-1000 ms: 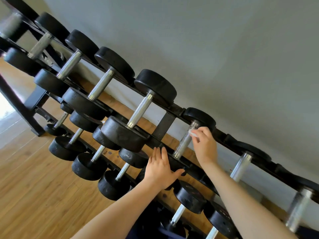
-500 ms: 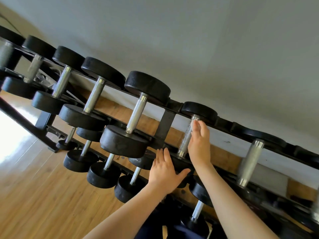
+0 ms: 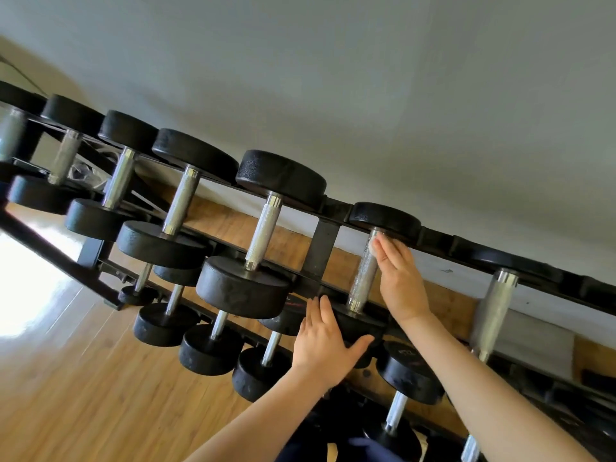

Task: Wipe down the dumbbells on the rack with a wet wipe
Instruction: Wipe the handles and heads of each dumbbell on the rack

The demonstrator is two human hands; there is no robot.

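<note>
A black dumbbell rack [image 3: 321,248] runs along the grey wall, its tiers loaded with rubber-headed dumbbells from the heavy ones at the left to lighter ones at the right. The work is at one small dumbbell [image 3: 365,268] on the top tier, just right of the rack's upright brace. The left hand [image 3: 325,341] lies flat, fingers straight, on that dumbbell's near head, steadying it. The right hand [image 3: 400,278] is laid along the knurled chrome handle [image 3: 363,271], fingers straight and together; a sliver of white at the fingertips may be the wet wipe, but it is too hidden to tell. By my judgement this handle is mid-wipe, and nothing shows which other dumbbells are done, so most of the rack may remain.
</note>
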